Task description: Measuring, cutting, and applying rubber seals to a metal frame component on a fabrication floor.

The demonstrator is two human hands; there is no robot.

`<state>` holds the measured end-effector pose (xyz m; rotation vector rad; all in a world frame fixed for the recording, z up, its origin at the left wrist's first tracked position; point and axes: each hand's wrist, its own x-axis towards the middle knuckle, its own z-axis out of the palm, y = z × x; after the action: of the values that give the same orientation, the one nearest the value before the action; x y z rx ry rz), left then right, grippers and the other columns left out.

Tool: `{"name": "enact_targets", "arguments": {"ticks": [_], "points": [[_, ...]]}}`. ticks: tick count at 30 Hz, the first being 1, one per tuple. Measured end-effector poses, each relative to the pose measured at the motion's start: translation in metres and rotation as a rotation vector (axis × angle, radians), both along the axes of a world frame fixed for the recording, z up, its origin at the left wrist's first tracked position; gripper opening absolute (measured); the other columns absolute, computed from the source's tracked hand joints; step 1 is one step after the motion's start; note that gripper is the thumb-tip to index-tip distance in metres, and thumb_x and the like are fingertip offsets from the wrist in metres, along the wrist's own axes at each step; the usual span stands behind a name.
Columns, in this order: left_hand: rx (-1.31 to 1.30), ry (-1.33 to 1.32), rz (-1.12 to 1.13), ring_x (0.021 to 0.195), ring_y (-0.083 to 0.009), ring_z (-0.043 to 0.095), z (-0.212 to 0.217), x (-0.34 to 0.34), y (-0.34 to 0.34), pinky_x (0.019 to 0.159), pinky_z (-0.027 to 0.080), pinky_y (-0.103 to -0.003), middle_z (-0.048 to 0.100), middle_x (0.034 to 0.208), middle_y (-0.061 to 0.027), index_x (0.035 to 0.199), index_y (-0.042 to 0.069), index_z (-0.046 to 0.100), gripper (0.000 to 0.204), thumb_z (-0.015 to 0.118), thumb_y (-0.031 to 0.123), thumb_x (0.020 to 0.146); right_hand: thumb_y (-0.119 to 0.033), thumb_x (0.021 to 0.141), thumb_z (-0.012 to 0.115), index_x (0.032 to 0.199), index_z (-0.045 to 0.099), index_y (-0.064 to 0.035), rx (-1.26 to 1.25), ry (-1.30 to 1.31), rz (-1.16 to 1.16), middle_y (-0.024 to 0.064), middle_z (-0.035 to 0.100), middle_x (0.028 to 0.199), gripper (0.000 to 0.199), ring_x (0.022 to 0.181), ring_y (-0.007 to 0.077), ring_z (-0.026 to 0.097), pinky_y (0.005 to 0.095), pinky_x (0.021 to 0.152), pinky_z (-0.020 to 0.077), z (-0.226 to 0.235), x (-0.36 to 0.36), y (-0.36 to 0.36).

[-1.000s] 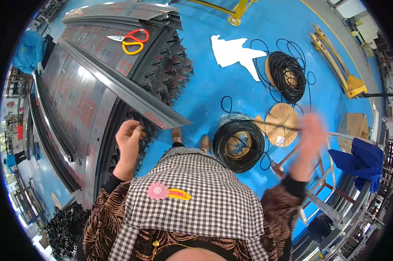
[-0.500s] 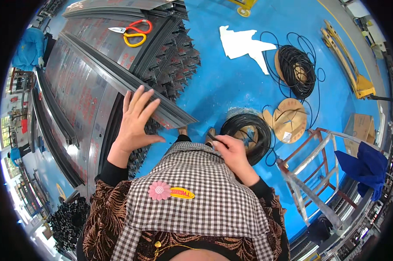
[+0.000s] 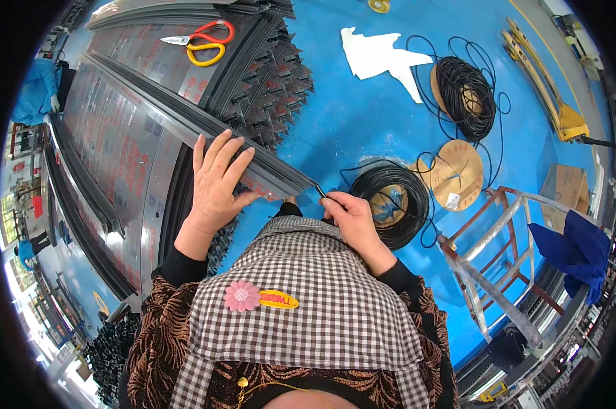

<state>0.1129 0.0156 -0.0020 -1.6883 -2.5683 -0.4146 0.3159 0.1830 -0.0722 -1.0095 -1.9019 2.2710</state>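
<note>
A long dark grey profile strip (image 3: 178,109) lies slantwise across a stack of film-covered profiles, its near end jutting out over the blue floor. My left hand (image 3: 216,180) rests against it close to that end, fingers stretched and spread, thumb apart. Between the thumb and fingers of my right hand (image 3: 352,218) is the end of a thin black cord (image 3: 321,191). The cord's tip meets the profile's end; whether it sits inside cannot be made out. Behind my right hand lies a coil of black cord (image 3: 417,204), a strand of it looping up toward the hand.
Red-and-yellow-handled scissors (image 3: 209,44) lie on the stack. Beyond are white paper (image 3: 379,54), a second cord coil (image 3: 466,95) and a cardboard disc (image 3: 461,177). At right stand a metal frame (image 3: 485,255) with blue cloth (image 3: 574,252) and a yellow pallet jack (image 3: 560,116).
My right hand has moved up and left, bringing the cord's tip to the profile's end. My left hand has come down onto the profile, its thumb drawn closer.
</note>
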Motion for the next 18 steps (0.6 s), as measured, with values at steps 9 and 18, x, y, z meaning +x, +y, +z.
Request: {"name": "enact_targets", "arguments": {"ticks": [9, 18], "points": [[0.015, 0.015, -0.005, 0.127, -0.0289, 0.04, -0.001, -0.001, 0.0, 0.111, 0.015, -0.054, 0.051, 0.127, -0.0075, 0.12, 0.012, 0.056, 0.062, 0.065, 0.047, 0.069, -0.012, 0.086, 0.06, 0.095, 0.068, 0.0021, 0.014, 0.042, -0.053, 0.003, 0.063, 0.065, 0.019, 0.054, 0.0093, 0.049, 0.0213, 0.052, 0.0379, -0.004, 0.003, -0.004], [0.049, 0.003, -0.015, 0.126, -0.0283, 0.041, -0.002, -0.002, 0.002, 0.111, 0.015, -0.054, 0.052, 0.125, -0.007, 0.117, 0.012, 0.057, 0.06, 0.067, 0.047, 0.069, -0.012, 0.085, 0.06, 0.091, 0.068, 0.0023, 0.065, 0.044, -0.031, 0.0024, 0.06, 0.061, 0.017, 0.052, 0.0096, 0.048, 0.0222, 0.051, 0.0379, -0.008, -0.002, 0.009]]}}
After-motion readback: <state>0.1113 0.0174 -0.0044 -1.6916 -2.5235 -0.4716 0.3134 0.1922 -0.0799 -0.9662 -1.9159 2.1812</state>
